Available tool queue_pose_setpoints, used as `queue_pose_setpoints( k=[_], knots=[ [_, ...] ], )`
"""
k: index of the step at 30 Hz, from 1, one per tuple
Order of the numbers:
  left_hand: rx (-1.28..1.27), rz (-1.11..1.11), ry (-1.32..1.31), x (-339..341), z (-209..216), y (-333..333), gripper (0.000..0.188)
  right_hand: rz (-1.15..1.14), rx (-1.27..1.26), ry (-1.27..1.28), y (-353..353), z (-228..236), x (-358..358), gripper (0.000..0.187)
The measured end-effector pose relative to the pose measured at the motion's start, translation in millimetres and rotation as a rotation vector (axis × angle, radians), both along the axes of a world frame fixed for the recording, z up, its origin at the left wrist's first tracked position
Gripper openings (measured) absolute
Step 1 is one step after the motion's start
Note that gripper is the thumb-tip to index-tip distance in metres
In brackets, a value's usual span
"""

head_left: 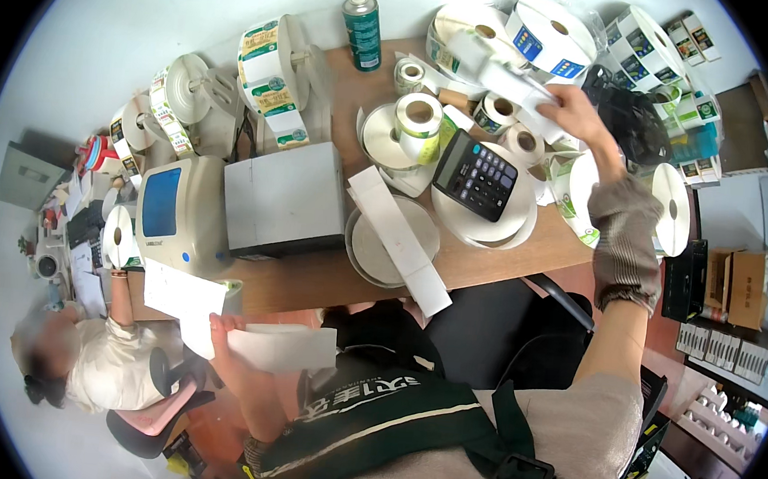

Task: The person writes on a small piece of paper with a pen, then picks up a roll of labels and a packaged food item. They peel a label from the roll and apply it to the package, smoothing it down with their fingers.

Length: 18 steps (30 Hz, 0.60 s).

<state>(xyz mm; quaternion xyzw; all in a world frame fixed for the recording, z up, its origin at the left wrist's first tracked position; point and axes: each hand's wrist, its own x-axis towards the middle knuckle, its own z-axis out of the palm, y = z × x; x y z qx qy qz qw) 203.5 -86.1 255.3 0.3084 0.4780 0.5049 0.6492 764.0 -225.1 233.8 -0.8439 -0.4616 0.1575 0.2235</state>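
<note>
Low on the left, my left hand [227, 349] is closed on a folded white paper strip [283, 348], one part of which spreads up in front of the label printer [181, 212]. My right hand [578, 115] reaches out to the far right, fingers pinched on a whitish paper strip [515, 81]. That strip is blurred and lies over the label rolls; its far end is hard to make out. Below and left of the right hand, a black calculator [477, 175] rests on a large label roll [514, 231].
A grey box-shaped machine [285, 192] stands beside the printer. Label rolls [271, 67] hang on holders behind it. A green spray can [361, 31] stands at the back. A long white strip [397, 240] overhangs the table edge. Another person [117, 359] sits at left; a black chair [502, 328] is near me.
</note>
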Motion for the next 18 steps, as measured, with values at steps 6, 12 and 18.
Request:
queue_pose_setpoints(
  k=[6,12,18],
  knots=[
    [-0.099,-0.077,-0.013,-5.5,8.9,-7.8,0.011,-0.112,0.323,0.509,-22.5,76.3,-119.9,0.023],
    [-0.070,-0.184,-0.120,-8.7,1.7,-9.1,0.024,0.046,0.669,0.880,-4.8,108.8,-264.7,0.034],
    [-0.062,-0.355,-0.045,-47.8,-5.1,-13.2,0.022,0.314,0.775,1.136,28.5,135.3,-401.0,0.037]
  ],
)
